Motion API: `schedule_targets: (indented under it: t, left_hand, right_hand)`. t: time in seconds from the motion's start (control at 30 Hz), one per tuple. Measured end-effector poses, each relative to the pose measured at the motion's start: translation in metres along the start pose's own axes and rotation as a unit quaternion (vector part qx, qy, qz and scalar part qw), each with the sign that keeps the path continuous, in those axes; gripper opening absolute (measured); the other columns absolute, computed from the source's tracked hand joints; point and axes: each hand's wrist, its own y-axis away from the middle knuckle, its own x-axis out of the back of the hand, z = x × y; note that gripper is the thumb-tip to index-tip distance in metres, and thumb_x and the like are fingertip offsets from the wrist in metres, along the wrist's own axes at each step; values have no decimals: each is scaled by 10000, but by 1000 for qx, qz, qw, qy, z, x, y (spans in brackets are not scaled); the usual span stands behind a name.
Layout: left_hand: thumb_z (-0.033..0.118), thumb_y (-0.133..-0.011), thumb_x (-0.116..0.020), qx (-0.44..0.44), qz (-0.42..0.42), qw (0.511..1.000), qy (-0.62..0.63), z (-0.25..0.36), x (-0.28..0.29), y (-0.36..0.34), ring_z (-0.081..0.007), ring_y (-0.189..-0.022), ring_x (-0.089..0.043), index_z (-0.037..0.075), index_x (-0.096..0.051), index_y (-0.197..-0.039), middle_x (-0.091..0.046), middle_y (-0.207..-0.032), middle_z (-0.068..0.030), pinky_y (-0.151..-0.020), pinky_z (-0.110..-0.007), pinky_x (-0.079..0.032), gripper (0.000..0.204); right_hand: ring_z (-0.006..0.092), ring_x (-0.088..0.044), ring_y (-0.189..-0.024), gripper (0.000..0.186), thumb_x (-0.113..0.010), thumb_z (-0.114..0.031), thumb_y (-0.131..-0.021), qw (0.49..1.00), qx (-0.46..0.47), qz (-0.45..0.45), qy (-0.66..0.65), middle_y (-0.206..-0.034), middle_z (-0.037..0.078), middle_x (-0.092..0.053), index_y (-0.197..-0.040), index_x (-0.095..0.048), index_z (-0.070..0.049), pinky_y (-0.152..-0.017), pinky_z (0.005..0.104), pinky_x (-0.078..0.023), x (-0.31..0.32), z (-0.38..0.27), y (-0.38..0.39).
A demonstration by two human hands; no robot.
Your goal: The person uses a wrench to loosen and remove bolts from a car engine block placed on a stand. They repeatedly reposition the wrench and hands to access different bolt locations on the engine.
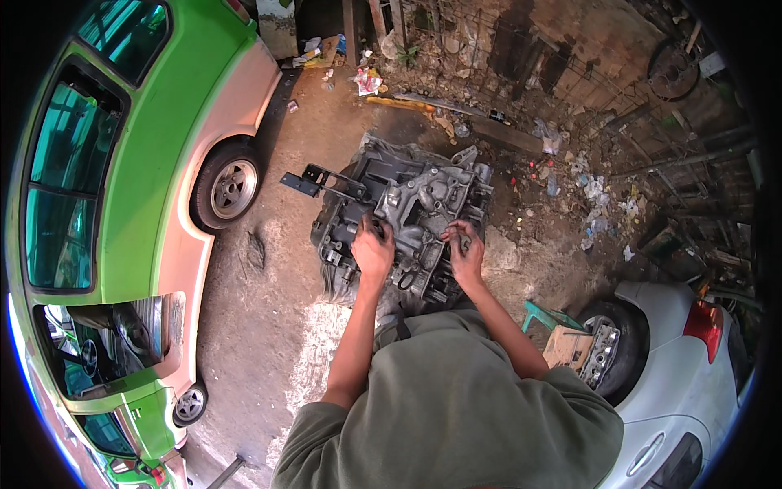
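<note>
A grey metal engine block (419, 204) with cast ribs and openings lies in front of me. My left hand (374, 244) is over its left-middle part, fingers curled in and darkened with grime. Over the right side of the block, my right hand (464, 251) has its thumb and fingers drawn together. Anything small in either hand is too hard to make out. A black metal bracket (323, 181) sticks out from the block's upper left. Close below my hands, a dark round opening (406, 280) shows at the block's near edge.
On the left stands a green and pink van (175, 163). A white car (664, 359) is at the lower right, beside a green stool (547, 314) and a cardboard box (568, 347). Scattered litter (599, 200) and a yellow bar (401, 103) lie along the far wall.
</note>
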Motion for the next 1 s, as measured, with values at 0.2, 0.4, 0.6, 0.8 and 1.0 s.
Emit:
schedule_targets:
  t: [0.2,0.4,0.6,0.8,1.0]
  left_hand:
    - [218,-934,-609,-14,4,1000,0,-1,0,0,-484,-997,-661,-16,-594,-1286,-682,-1139,-277,-839,-542,-537,423]
    - [189,-921,-624,-1,4,1000,1,0,-1,-1,-476,-970,-667,-14,-603,-1271,-687,-1104,-272,-816,-530,-541,405]
    - [180,-914,-624,2,10,1000,0,3,1,-1,-467,-953,-671,-9,-607,-1267,-688,-1074,-264,-804,-527,-542,401]
    - [178,-915,-618,12,2,1000,-4,3,0,0,-463,-952,-671,6,-607,-1277,-690,-1074,-257,-803,-527,-540,401]
    - [179,-916,-614,5,2,1000,-2,0,-2,-1,-464,-960,-668,1,-606,-1271,-688,-1100,-259,-807,-527,-541,397]
  right_hand:
    - [138,-609,-585,188,-542,-125,-1049,990,-97,67,-73,-722,67,-642,-990,-614,39,-553,314,-478,1,-3,-45]
    - [273,-630,-576,557,-657,-469,-980,968,-107,-88,208,-565,160,-589,-821,-646,64,-612,438,-481,6,2,-167]
    - [203,-610,-740,544,-642,-559,-979,987,-145,8,-65,-807,69,-617,-873,-589,-29,-650,360,-474,-29,13,-202]
    - [132,-543,-620,440,-587,-505,-1029,938,-204,-55,-276,-714,-17,-467,-848,-471,-122,-577,254,-423,8,-25,-157]
    - [390,-705,-892,445,-757,-426,-894,917,72,-171,354,-942,229,-712,-1093,-720,-30,-798,478,-555,18,-43,-103]
